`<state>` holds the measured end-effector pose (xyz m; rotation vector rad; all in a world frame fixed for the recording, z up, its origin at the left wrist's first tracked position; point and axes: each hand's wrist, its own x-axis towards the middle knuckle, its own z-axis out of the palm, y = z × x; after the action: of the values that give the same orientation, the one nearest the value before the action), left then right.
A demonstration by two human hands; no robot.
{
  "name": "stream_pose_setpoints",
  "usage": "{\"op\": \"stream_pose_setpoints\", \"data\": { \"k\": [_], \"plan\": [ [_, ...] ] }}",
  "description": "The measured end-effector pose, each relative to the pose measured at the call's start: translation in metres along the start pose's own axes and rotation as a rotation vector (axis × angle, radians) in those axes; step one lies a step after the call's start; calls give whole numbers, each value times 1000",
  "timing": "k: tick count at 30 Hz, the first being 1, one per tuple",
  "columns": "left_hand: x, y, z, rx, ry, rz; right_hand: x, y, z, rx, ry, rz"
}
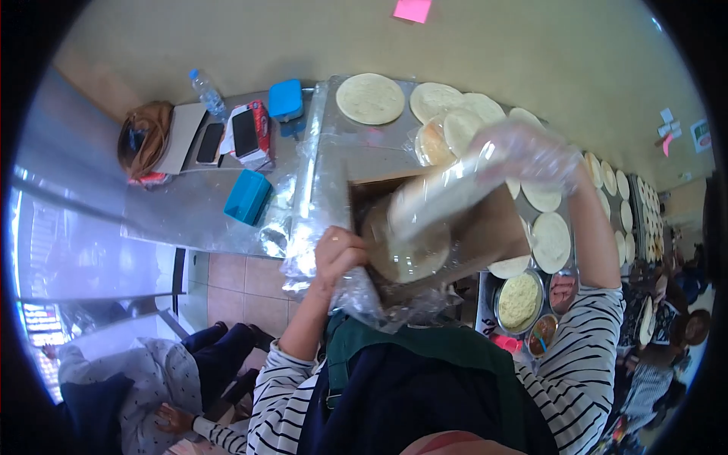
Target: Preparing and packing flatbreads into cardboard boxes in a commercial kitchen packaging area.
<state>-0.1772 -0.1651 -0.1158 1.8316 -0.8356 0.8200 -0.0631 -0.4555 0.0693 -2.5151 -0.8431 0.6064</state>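
My left hand [340, 255] grips the left edge of an open cardboard box [492, 230], with clear plastic film bunched beneath the fingers. My right hand [523, 153], in a clear plastic glove, holds a plastic-wrapped pack of flat round dough bases [441, 196] tilted over the box opening. Motion blurs both that hand and the pack. Inside the box lies another wrapped round base [424, 253], partly covered by the raised pack. Behind the box, a wrapped base [430, 145] rests among loose pale bases [435, 101] on the metal table.
Beside the box stand a bowl of grated cheese [518, 301], a sauce bowl [543, 333] and a container of pink meat slices [563, 293]. Leftward are a blue container [247, 196], phones [245, 133] and a water bottle [207, 94]. Another person [153, 375] is at lower left; others are far right.
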Motion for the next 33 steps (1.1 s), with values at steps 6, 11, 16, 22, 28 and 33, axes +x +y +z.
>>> {"op": "stream_pose_setpoints", "data": {
  "k": [6,11,16,22,28,33],
  "plan": [
    [1,1,-52,103,53,-29,-20,27,-60,291,871,76],
    [-13,10,-67,249,66,-82,8,71,-46,-140,1004,618],
    [-14,12,-71,236,52,-73,30,92,30,-187,424,273],
    [23,15,-63,93,-108,174,49,-78,81,-50,-337,-366],
    [56,37,-47,-97,-281,394,68,-64,120,-346,-442,-57],
    [57,30,-35,-187,-277,387,48,-61,132,-232,-299,42]
  ]
}}
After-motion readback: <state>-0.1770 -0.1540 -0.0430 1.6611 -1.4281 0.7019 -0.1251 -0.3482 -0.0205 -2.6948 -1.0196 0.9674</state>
